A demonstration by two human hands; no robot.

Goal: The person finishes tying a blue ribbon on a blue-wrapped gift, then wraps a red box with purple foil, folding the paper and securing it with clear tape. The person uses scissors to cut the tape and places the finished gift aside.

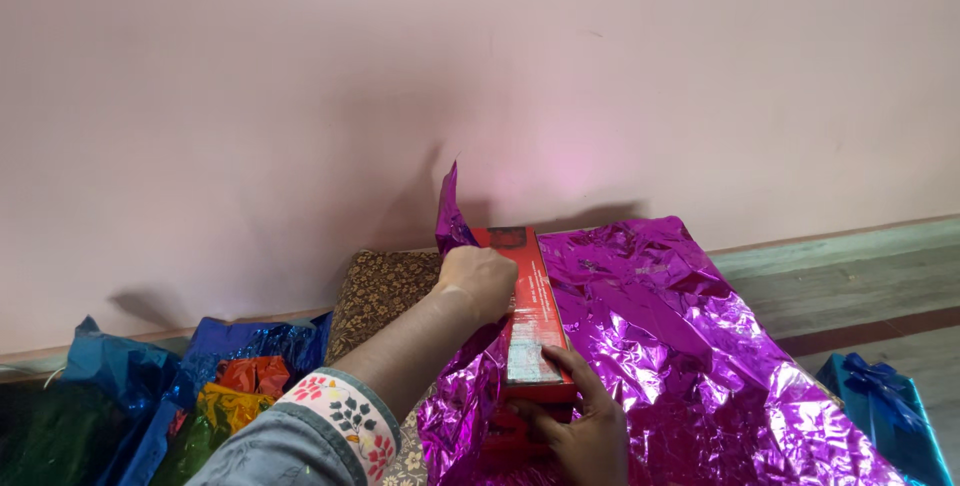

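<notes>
Likely a home room, used for gift wrapping. Plain pink wall (300,96), floor (860,286) along its base. Brown patterned cushion (380,291), crumpled foil wrapping sheets (680,346) in purple, blue, orange; wrapped blue gift with bow (885,401).

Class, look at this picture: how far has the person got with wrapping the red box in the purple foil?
Done: the red box stands on the purple foil sheet. In hand: the left hand presses the box's left side where foil comes up, and the right hand grips the near end. Left: the box's top remains bare, and most foil lies spread out to the right.
</notes>
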